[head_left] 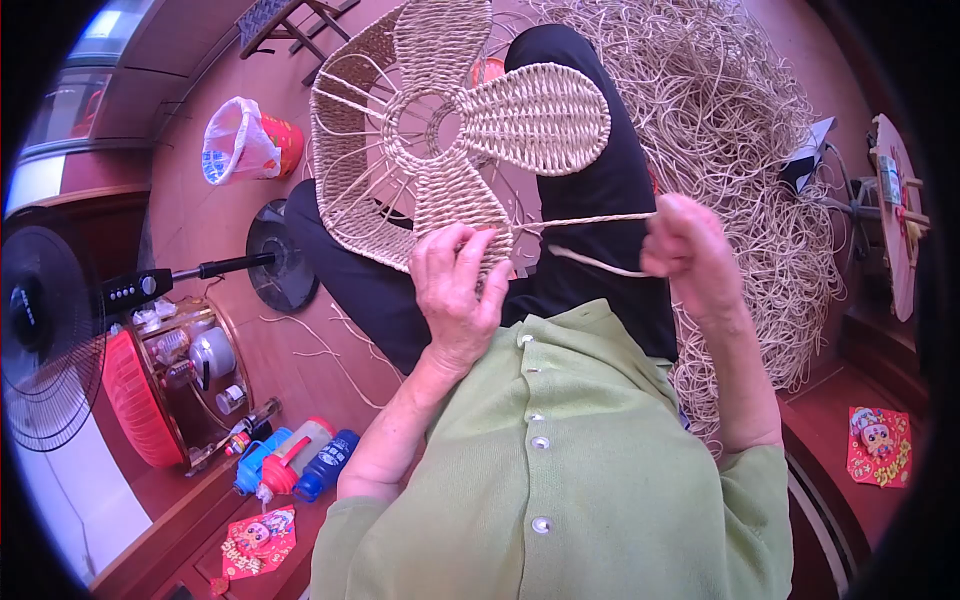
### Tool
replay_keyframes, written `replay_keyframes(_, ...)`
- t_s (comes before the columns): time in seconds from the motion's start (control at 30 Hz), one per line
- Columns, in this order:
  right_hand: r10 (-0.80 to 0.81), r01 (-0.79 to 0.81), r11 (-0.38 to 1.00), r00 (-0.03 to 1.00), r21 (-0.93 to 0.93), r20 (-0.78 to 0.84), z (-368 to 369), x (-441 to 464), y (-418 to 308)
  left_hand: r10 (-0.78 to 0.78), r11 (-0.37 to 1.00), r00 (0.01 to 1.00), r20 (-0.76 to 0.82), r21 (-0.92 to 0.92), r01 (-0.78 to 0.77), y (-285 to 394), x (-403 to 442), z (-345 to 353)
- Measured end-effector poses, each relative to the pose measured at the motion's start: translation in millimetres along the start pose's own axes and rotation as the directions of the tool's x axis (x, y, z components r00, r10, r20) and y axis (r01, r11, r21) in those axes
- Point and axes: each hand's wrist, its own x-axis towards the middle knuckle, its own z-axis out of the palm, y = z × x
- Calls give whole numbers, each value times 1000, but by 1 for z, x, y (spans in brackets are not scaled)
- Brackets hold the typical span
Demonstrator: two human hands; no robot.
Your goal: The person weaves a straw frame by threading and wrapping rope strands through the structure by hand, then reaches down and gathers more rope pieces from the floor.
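A woven piece of pale cord (pixel 540 118), with petal-like panels around a ring and a curved side wall, rests over the person's dark-trousered legs. On its lowest panel lies my left hand (pixel 455 290), its fingers bent over the weave and its thumb along the edge. My right hand (pixel 690 245) is closed on a cord (pixel 590 220) that runs taut and nearly level from that panel's edge. A loose cord end (pixel 600 264) also comes out of the right hand, below the taut stretch.
A large heap of loose cord (pixel 720 130) lies at the right. At the left stand a lined bin (pixel 240 145), a fan (pixel 50 310), a rack (pixel 190 370) and bottles (pixel 325 465). A round wooden board (pixel 895 220) is at the far right.
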Motion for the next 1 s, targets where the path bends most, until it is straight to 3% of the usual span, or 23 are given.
replay_keyframes(0.03, -26, 25, 1000, 999, -6, -26, -10, -1, -4, -5, 1000, 1000, -15, 31, 5, 2, -1, 5)
replay_keyframes(0.17, -146, 118, 935, 987, -333, -61, 15, -28, -11, 1, 995, 997, -83, 101, 7, 3, 2, 19)
replay_keyframes(0.27, -162, 228, 909, 964, -348, 211, 59, -32, -14, -3, 995, 995, -101, 94, 12, 1, 3, 19)
replay_keyframes(0.33, -315, 481, 777, 856, -406, 411, 87, -15, -20, -28, 995, 995, -99, 90, 37, 3, 8, 17)
replay_keyframes(0.37, -480, 781, 480, 615, -400, 625, 91, -2, -7, -29, 996, 993, -118, 82, 39, 3, 11, 18)
replay_keyframes(0.4, -447, 809, 465, 566, -360, 693, 104, -1, -6, -28, 996, 991, -134, 75, 39, 3, 14, 21)
replay_keyframes(0.43, -328, 850, 340, 507, -402, 797, 110, -2, -3, -25, 997, 988, -149, 63, 34, 4, 17, 23)
replay_keyframes(0.5, -246, 858, 347, 473, -379, 846, 113, 5, 2, -39, 997, 986, -162, -66, 29, 5, 23, 19)
replay_keyframes(0.53, -437, 824, 472, 528, -314, 728, 109, 13, 14, -82, 991, 985, -155, -122, 63, 1, 22, 17)
replay_keyframes(0.6, -382, 544, 706, 832, -454, 402, 87, 18, 31, -163, 966, 975, -151, -226, 127, -3, 23, 15)
replay_keyframes(0.63, -326, 386, 815, 922, -432, 209, 76, 20, 40, -150, 974, 976, -155, -194, 118, 2, 25, 10)
replay_keyframes(0.67, -190, 227, 901, 972, -370, 135, 67, 22, 52, -154, 973, 978, -139, -196, 125, 0, 25, 9)
replay_keyframes(0.7, -45, 62, 955, 997, -290, 67, 61, 25, 65, -154, 972, 981, -118, -198, 128, -2, 26, 7)
replay_keyframes(0.77, 164, -163, 985, 987, 63, -7, 69, 24, 91, -95, 987, 993, -72, -140, 84, -7, 28, 1)
replay_keyframes(0.9, 281, -321, 910, 943, 264, 179, 67, 45, 103, 24, 998, 999, 28, 60, -26, -6, 38, -3)
replay_keyframes(0.93, 276, -335, 900, 933, 278, 232, 64, 55, 113, 116, 985, 990, 84, 119, -125, -10, 38, -2)
replay_keyframes(1.0, 296, -336, 905, 938, 259, 183, 66, 56, 114, 167, 968, 965, 204, 154, -200, -9, 41, -8)
